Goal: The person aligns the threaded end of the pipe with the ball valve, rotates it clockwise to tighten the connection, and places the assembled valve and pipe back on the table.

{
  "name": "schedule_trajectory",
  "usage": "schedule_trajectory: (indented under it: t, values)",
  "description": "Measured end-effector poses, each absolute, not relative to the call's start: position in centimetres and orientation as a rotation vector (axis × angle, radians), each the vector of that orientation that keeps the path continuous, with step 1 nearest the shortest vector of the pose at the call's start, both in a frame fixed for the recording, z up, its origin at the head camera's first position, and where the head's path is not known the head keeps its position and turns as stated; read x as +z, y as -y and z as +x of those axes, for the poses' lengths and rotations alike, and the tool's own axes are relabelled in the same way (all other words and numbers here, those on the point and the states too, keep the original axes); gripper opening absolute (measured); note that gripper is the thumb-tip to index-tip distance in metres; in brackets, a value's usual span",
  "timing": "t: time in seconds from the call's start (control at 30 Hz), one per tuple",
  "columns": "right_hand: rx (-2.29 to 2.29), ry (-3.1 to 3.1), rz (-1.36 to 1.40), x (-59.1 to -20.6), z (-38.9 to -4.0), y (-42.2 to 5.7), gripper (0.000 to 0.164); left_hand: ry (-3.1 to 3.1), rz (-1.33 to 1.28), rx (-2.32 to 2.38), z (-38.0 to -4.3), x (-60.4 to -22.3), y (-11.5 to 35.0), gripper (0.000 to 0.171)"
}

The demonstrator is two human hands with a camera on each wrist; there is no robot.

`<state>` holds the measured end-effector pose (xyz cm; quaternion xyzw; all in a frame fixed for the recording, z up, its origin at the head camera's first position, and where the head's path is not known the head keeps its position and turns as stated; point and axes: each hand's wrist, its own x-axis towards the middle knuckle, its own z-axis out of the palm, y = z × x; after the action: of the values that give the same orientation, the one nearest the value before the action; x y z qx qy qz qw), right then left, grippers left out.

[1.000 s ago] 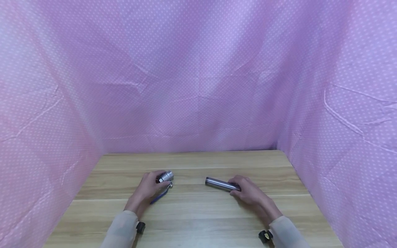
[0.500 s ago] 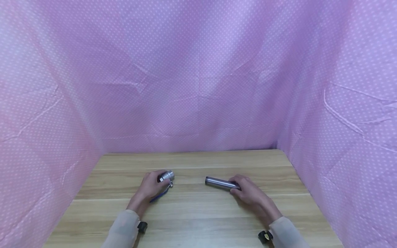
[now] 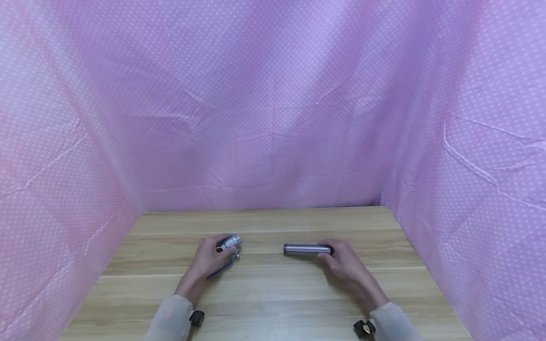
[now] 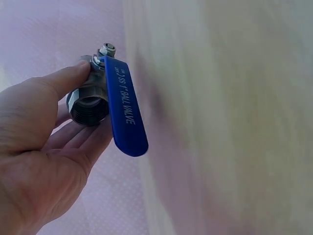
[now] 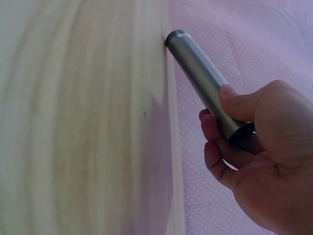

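Left hand grips metal ball valve, thumb and fingers curled round its body; blue handle sticks out toward 5 o'clock in left wrist view. Right hand grips one end of gray pipe; threaded end points toward 9 o'clock, at valve. Valve and pipe near, not touching, above wooden table. Pink dotted cloth all around.

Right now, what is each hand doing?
Left hand: grips the steel ball valve with blue lever handle.
Right hand: grips the grey threaded metal pipe.
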<state>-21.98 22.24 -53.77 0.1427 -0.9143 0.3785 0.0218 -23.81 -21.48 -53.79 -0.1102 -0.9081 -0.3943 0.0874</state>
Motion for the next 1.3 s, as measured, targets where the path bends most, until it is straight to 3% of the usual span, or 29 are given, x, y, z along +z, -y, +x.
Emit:
schedule_trajectory:
  t: [0.17,0.53,0.97,1.3]
  values:
    - [1.200,2.751,0.419,-53.1,-21.7,-22.1,0.032,2.656,-0.297,-1.342,-23.2,-52.9,20.6,0.047]
    - [1.132,2.278,0.671,-49.9,-21.6,-21.6,0.034,2.413,-0.435,-1.530,-21.4,-48.8,17.9,0.048]
    - [1.476,2.013,0.849,-45.3,-20.3,-21.6,0.043,2.248,-0.650,-1.589,-19.0,-44.3,15.3,0.048]
    - [1.485,1.934,0.993,-43.3,-19.5,-21.3,0.051,2.166,-0.732,-1.663,-17.7,-43.3,14.3,0.048]
